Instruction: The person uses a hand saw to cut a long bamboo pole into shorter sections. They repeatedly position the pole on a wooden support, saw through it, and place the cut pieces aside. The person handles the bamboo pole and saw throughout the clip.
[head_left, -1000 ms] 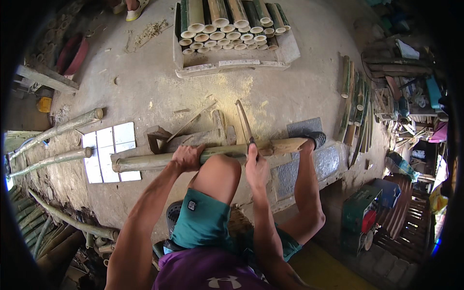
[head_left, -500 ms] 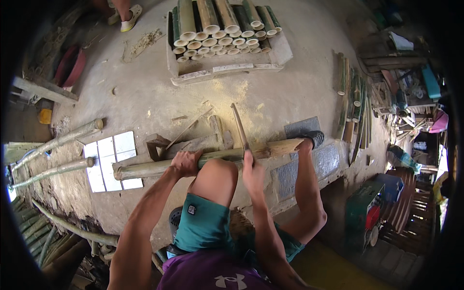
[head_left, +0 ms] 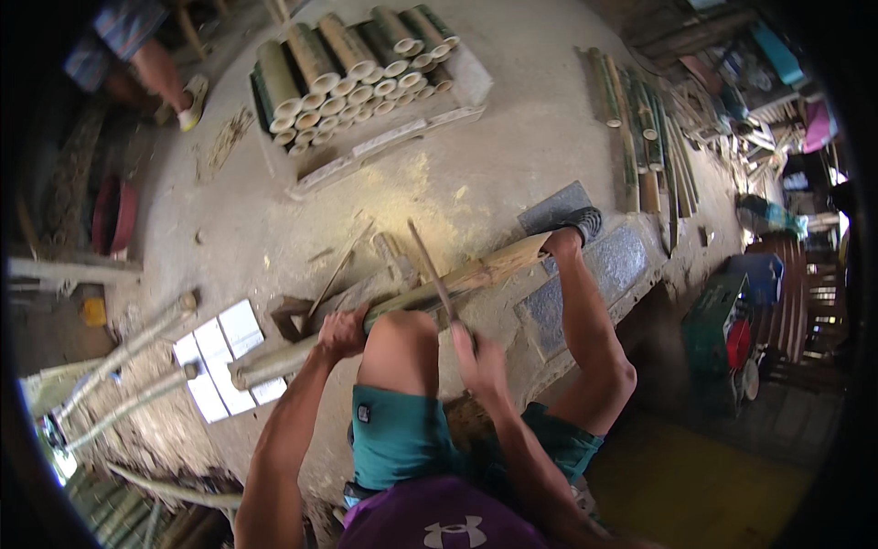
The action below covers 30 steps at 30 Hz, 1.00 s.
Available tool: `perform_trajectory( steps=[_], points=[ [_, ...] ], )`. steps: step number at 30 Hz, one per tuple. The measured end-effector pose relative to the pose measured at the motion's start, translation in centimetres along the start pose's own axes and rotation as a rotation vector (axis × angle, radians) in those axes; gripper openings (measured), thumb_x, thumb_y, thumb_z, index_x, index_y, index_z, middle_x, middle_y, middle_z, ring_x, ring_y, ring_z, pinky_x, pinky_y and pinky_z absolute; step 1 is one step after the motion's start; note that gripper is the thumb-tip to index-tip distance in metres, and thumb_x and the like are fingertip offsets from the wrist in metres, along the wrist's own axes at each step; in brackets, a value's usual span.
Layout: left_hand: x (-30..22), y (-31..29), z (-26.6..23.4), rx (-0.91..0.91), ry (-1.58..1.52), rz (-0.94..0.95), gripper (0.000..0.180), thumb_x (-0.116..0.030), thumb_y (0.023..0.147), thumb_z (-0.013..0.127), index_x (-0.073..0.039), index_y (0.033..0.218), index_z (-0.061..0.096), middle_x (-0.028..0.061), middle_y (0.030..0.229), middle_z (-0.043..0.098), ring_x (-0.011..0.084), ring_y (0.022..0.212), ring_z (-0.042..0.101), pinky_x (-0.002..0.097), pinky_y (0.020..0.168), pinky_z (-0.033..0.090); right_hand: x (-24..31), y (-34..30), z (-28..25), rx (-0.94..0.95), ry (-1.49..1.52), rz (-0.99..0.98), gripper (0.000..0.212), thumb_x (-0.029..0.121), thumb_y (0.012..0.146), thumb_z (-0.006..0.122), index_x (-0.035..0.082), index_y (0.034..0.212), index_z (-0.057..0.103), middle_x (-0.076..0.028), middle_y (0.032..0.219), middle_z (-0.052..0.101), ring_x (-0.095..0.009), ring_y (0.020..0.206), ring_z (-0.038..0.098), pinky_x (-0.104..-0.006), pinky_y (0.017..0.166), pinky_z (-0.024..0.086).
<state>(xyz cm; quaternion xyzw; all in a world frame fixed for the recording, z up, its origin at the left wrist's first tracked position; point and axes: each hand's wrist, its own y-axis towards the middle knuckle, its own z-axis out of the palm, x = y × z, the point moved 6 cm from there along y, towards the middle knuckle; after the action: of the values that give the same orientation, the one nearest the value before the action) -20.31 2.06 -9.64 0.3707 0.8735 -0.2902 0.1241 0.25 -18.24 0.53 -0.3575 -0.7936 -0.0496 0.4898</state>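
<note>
A long bamboo pole [head_left: 494, 276] lies slantwise in front of me, pale brown toward its right end. My left hand [head_left: 343, 333] is wrapped over the pole left of my bent knee and presses it down. In my right hand [head_left: 479, 364] is the handle of what looks like a handsaw [head_left: 428, 253], its long narrow blade crossing the pole just right of that knee. My right foot [head_left: 578, 222] rests by the pole's far right end. A wooden block [head_left: 393, 256] stands behind the pole.
Cut bamboo lengths [head_left: 315, 64] are stacked in a low frame [head_left: 389, 137] ahead. More bamboo pieces [head_left: 631, 119] lie at right. White tiles [head_left: 219, 352] and two poles [head_left: 146, 403] are at left. Another person's leg [head_left: 163, 78] shows far left. Yellowish dust [head_left: 402, 188] covers some floor.
My view has turned, so the scene sits tilted. My right hand has drawn back toward me from the pole with the handsaw. The left hand keeps its hold.
</note>
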Motion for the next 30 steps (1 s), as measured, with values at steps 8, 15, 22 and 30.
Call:
perform_trajectory(
  steps=[8,15,22,30],
  points=[
    [2.8,1.1,2.7,0.05,0.083,-0.004,0.064,-0.032,0.086,0.065,-0.012,0.143,0.045,0.0256,0.103,0.072,0.0495,0.095,0.068,0.0596,0.082,0.053,2.6,0.9,-0.6,0.058,0.066,0.134,0.069,0.06,0.099,0.052,-0.006,0.098,0.07,-0.031,0.081,0.068,-0.049,0.087,0.068,-0.052,0.077,0.053],
    [3.2,0.6,3.3,-0.015,0.087,0.078,0.077,-0.038,0.077,0.079,-0.007,0.138,0.045,0.0259,0.099,0.071,0.0487,0.092,0.068,0.0577,0.078,0.054,-0.2,-5.4,-2.9,0.182,-0.005,0.216,0.057,0.05,0.098,0.059,-0.004,0.105,0.071,-0.027,0.077,0.069,-0.045,0.077,0.07,-0.0506,0.073,0.056],
    [2.4,0.4,2.3,-0.072,0.039,0.065,0.063,-0.04,0.076,0.081,-0.01,0.12,0.048,0.0278,0.092,0.07,0.0509,0.087,0.066,0.0607,0.073,0.052,-0.2,0.6,0.5,0.099,0.027,0.149,0.061,0.056,0.098,0.057,-0.004,0.094,0.067,-0.029,0.075,0.066,-0.048,0.076,0.068,-0.0503,0.069,0.053],
    [3.4,0.4,3.2,-0.058,-0.024,0.176,0.064,-0.03,0.081,0.079,-0.006,0.129,0.044,0.028,0.089,0.069,0.0506,0.085,0.066,0.0585,0.069,0.052,-0.3,-8.4,-4.4,0.207,0.076,0.195,0.047,0.043,0.096,0.063,-0.001,0.109,0.07,-0.026,0.076,0.069,-0.044,0.073,0.071,-0.0501,0.071,0.057]
  ],
)
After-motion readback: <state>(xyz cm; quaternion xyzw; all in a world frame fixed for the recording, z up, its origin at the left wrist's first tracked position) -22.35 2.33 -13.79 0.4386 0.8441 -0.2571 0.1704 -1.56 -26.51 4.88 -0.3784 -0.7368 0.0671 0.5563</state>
